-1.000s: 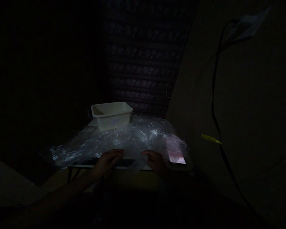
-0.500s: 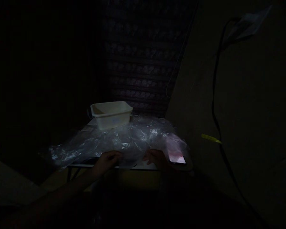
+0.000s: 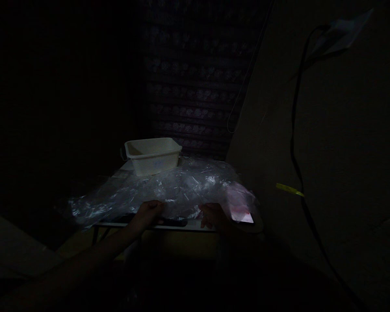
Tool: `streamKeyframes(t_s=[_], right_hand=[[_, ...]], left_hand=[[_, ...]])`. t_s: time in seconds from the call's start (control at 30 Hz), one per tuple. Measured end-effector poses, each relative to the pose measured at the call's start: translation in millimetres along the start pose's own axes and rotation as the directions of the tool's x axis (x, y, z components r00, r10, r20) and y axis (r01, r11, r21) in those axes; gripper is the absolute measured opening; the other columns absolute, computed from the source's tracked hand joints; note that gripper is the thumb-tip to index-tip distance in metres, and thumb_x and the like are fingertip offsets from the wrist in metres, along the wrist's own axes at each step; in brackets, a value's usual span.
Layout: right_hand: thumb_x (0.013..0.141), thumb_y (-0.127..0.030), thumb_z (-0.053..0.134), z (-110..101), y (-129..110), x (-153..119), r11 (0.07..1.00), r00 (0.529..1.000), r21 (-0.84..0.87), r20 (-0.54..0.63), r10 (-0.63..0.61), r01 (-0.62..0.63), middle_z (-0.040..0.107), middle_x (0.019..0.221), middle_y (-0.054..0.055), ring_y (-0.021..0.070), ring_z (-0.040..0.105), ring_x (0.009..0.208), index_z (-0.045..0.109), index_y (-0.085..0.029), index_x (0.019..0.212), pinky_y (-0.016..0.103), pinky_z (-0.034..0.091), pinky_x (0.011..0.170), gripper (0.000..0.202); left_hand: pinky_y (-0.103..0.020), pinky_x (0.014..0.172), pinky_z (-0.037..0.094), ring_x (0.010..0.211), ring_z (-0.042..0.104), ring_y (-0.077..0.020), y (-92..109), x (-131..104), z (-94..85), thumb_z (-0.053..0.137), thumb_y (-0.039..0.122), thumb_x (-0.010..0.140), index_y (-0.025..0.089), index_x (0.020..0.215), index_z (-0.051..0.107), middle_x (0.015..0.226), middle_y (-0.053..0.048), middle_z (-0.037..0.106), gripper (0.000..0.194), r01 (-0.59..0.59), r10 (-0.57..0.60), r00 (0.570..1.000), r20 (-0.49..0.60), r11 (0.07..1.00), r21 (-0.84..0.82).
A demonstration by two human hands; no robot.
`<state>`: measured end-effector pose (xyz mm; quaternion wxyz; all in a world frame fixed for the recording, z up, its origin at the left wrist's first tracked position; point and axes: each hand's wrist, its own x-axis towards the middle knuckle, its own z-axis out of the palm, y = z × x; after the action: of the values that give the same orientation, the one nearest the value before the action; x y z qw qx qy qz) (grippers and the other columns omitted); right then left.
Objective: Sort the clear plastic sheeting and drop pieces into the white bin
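The crumpled, clear plastic sheet [image 3: 182,186] lies across the white counter [image 3: 195,225], its near edge now drawn back off a dark strip [image 3: 175,222], so I judge it's being rearranged. My left hand [image 3: 148,212] and right hand [image 3: 213,214] curl half-closed there; I can't tell whether either grips.

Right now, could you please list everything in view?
Rectangular plastic tub: one, cream, table's back left
Crumpled plastic sheeting: count unclear, clear, across table
Rectangular screen: one, lit pinkish, table's right
Flat object: likely one, black, table's near edge
Table: one, white, below sheeting
Patterned curtain: one, dark purplish, behind
Thin looped cord: one, pale, beside curtain
Cable: one, black, right
Strip tag: one, yellow, on cable
Flat panel: one, pale, upper right
Left hand, right hand: two, shadowed, at sheeting
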<state>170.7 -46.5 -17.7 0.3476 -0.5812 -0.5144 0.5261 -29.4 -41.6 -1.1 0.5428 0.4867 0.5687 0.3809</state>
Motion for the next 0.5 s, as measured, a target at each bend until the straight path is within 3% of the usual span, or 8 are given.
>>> streamKeyframes(t_s=[0.17, 0.4, 0.5], right_hand=[[0.063, -0.029, 0.038, 0.6, 2.4, 1.1, 1.0, 1.0, 0.006, -0.014, -0.009, 0.009, 0.043, 0.024, -0.002, 0.0042, 0.031, 0.02, 0.046, -0.012, 0.047, 0.015, 0.018, 0.026, 0.025], [0.06, -0.025, 0.04, -4.2, -2.7, -1.0, 0.999, 0.996, -0.044, 0.086, 0.001, 0.002, 0.039, 0.023, -0.004, 0.0038, 0.03, 0.02, 0.05, -0.011, 0.048, 0.015, 0.019, 0.027, 0.021], [0.059, -0.026, 0.043, -3.2, -5.8, -0.1, 0.998, 0.998, -0.065, 0.069, -0.002, 0.006, 0.036, 0.021, -0.006, 0.0044, 0.032, 0.021, 0.049, -0.012, 0.049, 0.015, 0.02, 0.027, 0.018]], left_hand=[[-0.018, 0.037, 0.037, 0.031, 0.036, -0.004, -0.7, -0.7, 2.0, 0.047, 0.029, 0.054, 0.015, 0.043, 0.038, 0.034, 0.009, 0.031, 0.02, -0.023, 0.023, 0.999, -0.024, 1.0, 0.018], [-0.024, 0.046, 0.042, 0.036, 0.039, -0.0061, 0.3, -1.2, -0.8, 0.049, 0.032, 0.052, 0.014, 0.049, 0.043, 0.037, 0.008, 0.034, 0.019, 0.045, -0.044, 0.999, 0.01, 0.999, -0.021], [-0.023, 0.043, 0.041, 0.036, 0.038, -0.0062, 2.8, -3.2, -0.1, 0.05, 0.031, 0.05, 0.014, 0.047, 0.043, 0.037, 0.008, 0.035, 0.019, 0.041, -0.041, 0.999, 0.002, 0.999, 0.002]])
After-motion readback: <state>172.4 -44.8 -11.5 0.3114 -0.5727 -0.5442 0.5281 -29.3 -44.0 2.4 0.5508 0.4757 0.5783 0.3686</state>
